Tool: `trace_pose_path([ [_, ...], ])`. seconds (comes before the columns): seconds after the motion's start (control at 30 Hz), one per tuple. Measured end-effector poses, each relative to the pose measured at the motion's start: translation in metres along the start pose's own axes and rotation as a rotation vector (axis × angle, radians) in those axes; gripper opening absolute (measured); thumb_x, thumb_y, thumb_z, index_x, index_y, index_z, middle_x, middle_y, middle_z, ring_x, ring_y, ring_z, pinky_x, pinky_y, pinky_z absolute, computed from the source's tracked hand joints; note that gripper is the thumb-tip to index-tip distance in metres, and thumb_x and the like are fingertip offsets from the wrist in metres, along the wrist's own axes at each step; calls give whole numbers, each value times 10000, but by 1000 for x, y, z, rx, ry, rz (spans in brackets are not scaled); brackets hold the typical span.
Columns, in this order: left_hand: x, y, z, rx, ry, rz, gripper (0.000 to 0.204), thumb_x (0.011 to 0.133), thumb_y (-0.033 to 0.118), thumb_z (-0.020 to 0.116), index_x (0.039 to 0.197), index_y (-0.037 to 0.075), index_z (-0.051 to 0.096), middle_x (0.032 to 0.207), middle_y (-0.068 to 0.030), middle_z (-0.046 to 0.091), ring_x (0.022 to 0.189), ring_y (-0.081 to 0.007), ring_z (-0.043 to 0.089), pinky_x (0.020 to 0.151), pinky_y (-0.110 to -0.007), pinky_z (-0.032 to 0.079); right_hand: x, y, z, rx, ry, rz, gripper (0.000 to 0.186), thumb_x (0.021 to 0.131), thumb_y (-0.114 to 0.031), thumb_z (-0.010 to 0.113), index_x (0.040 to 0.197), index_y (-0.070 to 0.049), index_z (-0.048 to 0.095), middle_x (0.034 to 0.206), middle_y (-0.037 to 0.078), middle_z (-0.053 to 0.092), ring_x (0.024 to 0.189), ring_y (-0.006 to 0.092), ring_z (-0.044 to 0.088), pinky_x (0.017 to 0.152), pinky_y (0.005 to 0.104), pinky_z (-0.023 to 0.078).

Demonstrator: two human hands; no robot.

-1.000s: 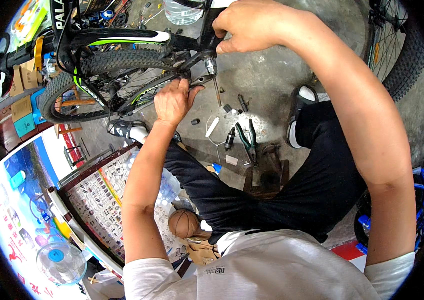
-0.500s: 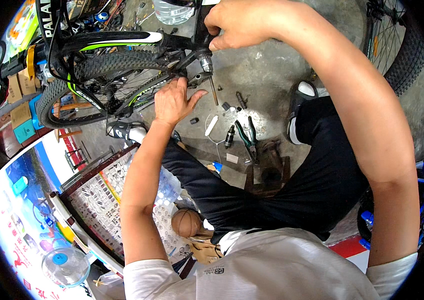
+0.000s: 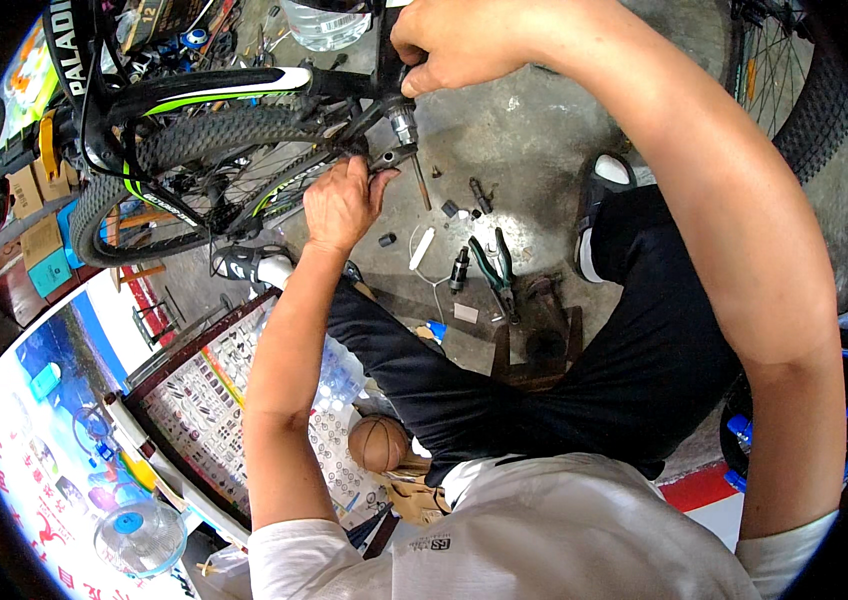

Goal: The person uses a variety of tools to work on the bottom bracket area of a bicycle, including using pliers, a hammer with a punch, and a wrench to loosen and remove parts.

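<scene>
A black bicycle with white and green trim (image 3: pixel 234 90) leans across the upper left. My right hand (image 3: pixel 454 50) is closed round a black frame tube (image 3: pixel 391 65) at the top, its fingers partly hidden behind it. Just below, a silver ribbed fitting (image 3: pixel 402 122) sits on the frame's lower end. My left hand (image 3: pixel 342 205) is closed on the crank arm (image 3: pixel 392 156), thumb pointing toward its end; the other fingertips are hidden. From beside the crank end a thin brownish rod (image 3: pixel 423 185) sticks down.
On the concrete floor lie green-handled pliers (image 3: pixel 495 270), a black cylindrical part (image 3: pixel 459 270), a white stick-like piece (image 3: pixel 423 248) and small dark parts. A low wooden stool (image 3: pixel 534 380) stands between my legs. Elsewhere are a water bottle (image 3: pixel 324 28), basketball (image 3: pixel 378 443) and tyre (image 3: pixel 824 120).
The bicycle has shifted slightly left in view, and both hands have gone with it. Each hand keeps its hold. The tools on the floor lie as before.
</scene>
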State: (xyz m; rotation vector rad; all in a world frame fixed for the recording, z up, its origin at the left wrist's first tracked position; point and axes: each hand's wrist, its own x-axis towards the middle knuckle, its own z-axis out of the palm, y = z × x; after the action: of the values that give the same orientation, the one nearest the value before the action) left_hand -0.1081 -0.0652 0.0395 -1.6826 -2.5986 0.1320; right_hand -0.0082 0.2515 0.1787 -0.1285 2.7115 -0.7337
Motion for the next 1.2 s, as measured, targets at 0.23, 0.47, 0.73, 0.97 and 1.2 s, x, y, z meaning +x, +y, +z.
trace_pose_path([
  [0.23,1,-1,-2,-2,-43,17,375,935,399,721,859,60,579,783,-130,648,682,-344,684,599,-434,551,-3,2,-1,49,-3,21,431,929,-407,666,1143,-44,757,1142,205,739,1103,380,693,953,471,539],
  [0.47,1,2,4,-19,-29,-26,403,961,427,694,909,46,574,801,-149,655,688,-360,681,579,-447,535,0,3,0,59,-3,19,397,927,-392,672,1123,-58,761,1107,195,745,1077,375,698,934,466,544],
  [0.73,-1,-4,20,-59,-8,-20,357,975,379,674,902,48,561,788,-149,644,675,-364,673,577,-453,527,-1,8,0,45,-60,51,397,931,-407,666,1110,-67,766,1103,189,748,1068,378,699,925,474,543],
  [0.97,-3,-2,27,-49,23,-57,371,946,396,694,872,57,563,776,-138,633,674,-356,668,598,-445,532,7,11,12,-17,-174,80,453,943,-459,643,1093,-50,769,1090,199,751,1060,392,701,929,483,541],
  [1.2,-5,0,38,-87,107,-93,400,926,439,692,832,74,556,753,-121,624,658,-345,658,580,-444,518,18,25,24,-92,-363,51,539,955,-517,611,1131,-31,761,1128,245,737,1088,382,702,949,483,538],
])
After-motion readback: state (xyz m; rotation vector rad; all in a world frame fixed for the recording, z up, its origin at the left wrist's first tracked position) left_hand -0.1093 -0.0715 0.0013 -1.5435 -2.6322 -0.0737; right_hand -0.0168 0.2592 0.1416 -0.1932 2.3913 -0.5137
